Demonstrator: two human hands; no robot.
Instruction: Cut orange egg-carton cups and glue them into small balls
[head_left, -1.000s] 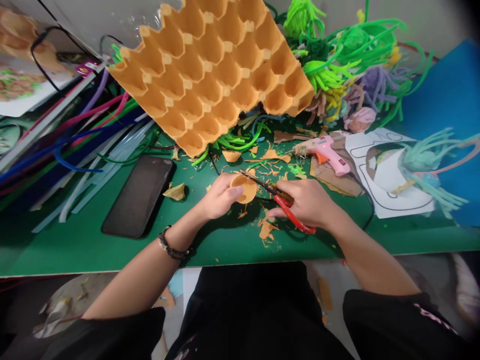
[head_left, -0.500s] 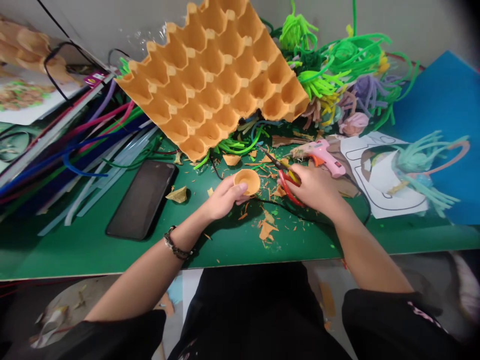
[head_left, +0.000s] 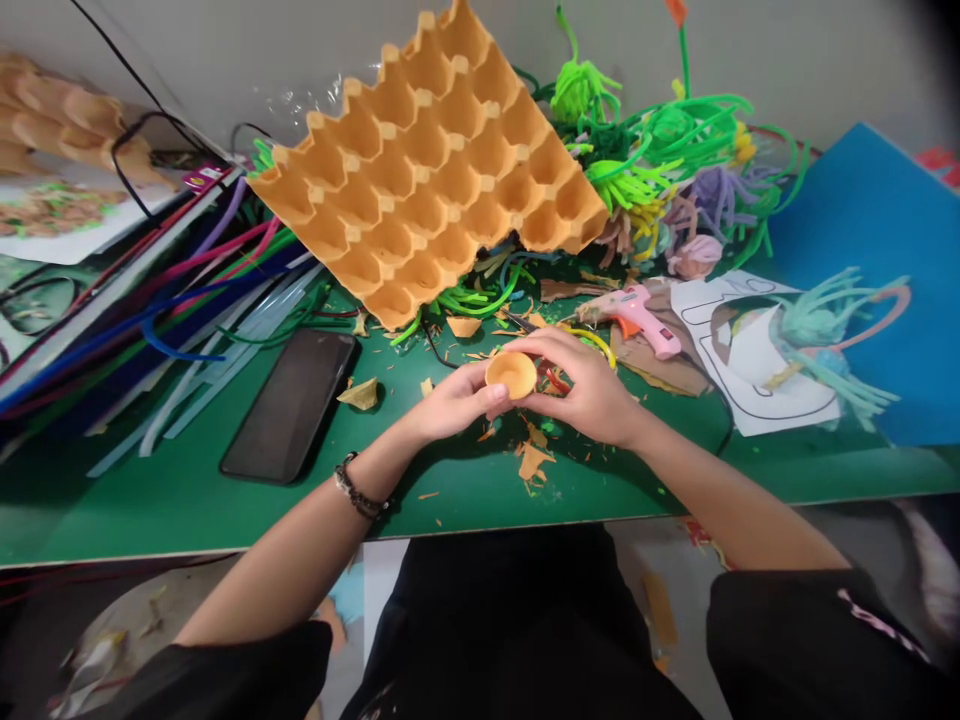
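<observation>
A small round cup [head_left: 511, 376] cut from an egg carton faces upward between my hands. My left hand [head_left: 457, 402] is closed on its left side, the thumb lying over the near rim. My right hand [head_left: 589, 388] has its fingers and thumb about the cup's right edge. Beneath my right hand are scissors [head_left: 555, 380] with red and yellow handles, mostly covered by the hand. Cut carton scraps [head_left: 534, 462] litter the green table [head_left: 405, 510] below. Another carton piece [head_left: 360, 394] sits to the left.
A large orange egg carton tray [head_left: 431, 175] leans at the back over green pipe cleaners. A black phone [head_left: 291, 405] rests at left. To the right are a pink glue gun [head_left: 649, 318], a paper cutout [head_left: 795, 400], pipe-cleaner tassels [head_left: 817, 320] and a blue board [head_left: 847, 220].
My right hand has let go of the scissors, leaving them on the table, and moved left to the cup. My left hand has shifted slightly right with the cup.
</observation>
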